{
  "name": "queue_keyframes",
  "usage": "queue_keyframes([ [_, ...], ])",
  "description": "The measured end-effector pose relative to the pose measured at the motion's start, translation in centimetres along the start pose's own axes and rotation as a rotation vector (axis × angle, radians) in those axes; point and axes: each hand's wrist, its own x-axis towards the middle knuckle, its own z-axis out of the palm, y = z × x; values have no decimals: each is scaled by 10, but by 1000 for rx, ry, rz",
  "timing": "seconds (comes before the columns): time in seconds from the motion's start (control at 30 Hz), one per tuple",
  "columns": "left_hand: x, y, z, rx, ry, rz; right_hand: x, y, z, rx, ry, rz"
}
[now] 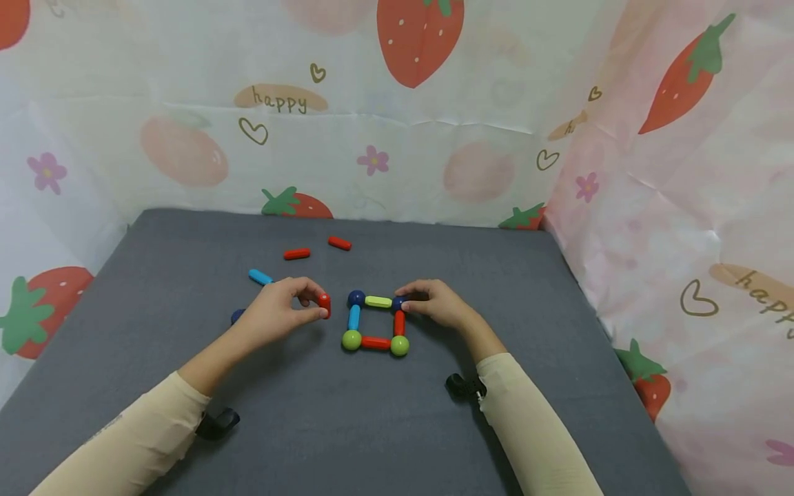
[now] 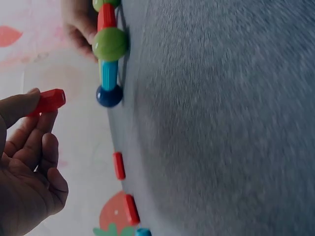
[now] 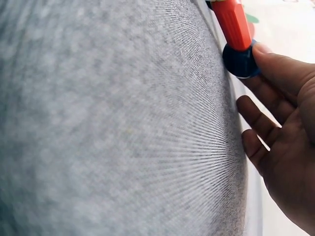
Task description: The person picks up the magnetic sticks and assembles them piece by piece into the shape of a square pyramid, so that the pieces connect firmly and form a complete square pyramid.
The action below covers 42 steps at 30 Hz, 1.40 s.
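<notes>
A square of magnetic rods and balls lies on the grey cloth. Its corners are two green balls (image 1: pixel 351 340) at the front and two dark blue balls (image 1: pixel 356 298) at the back. A yellow-green rod (image 1: pixel 378 302), a light blue rod (image 1: pixel 353 318) and two red rods (image 1: pixel 375 343) join them. My left hand (image 1: pixel 282 310) pinches a loose red magnetic rod (image 1: pixel 324 305) between thumb and fingertips, raised left of the square. The thumb and fingers of my right hand (image 1: pixel 437 303) hold the back right blue ball (image 3: pixel 241 61).
Behind my left hand lie two more red rods (image 1: pixel 297 253) and a light blue rod (image 1: pixel 260 277). Another dark blue ball (image 1: pixel 236 316) is partly hidden by the left wrist. A printed curtain (image 1: pixel 397 165) rises along the back and sides of the grey table (image 1: pixel 384 427).
</notes>
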Motion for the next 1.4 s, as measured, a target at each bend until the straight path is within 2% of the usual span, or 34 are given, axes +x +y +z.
queue_keyframes([
  [0.3,9,8,18,-37,-99,1,1,1,1,3,-3,-5],
  [0.43,13,8,25,-38,-126,20,1,0,-1,5,-1,-5],
  [0.7,15,2,40,33,-176,50,3,2,0,13,-13,-2],
  [1.2,18,8,38,51,-227,57,2,0,0,26,-12,6],
  [1.4,23,5,30,40,-278,71,3,1,-1,30,-13,4],
])
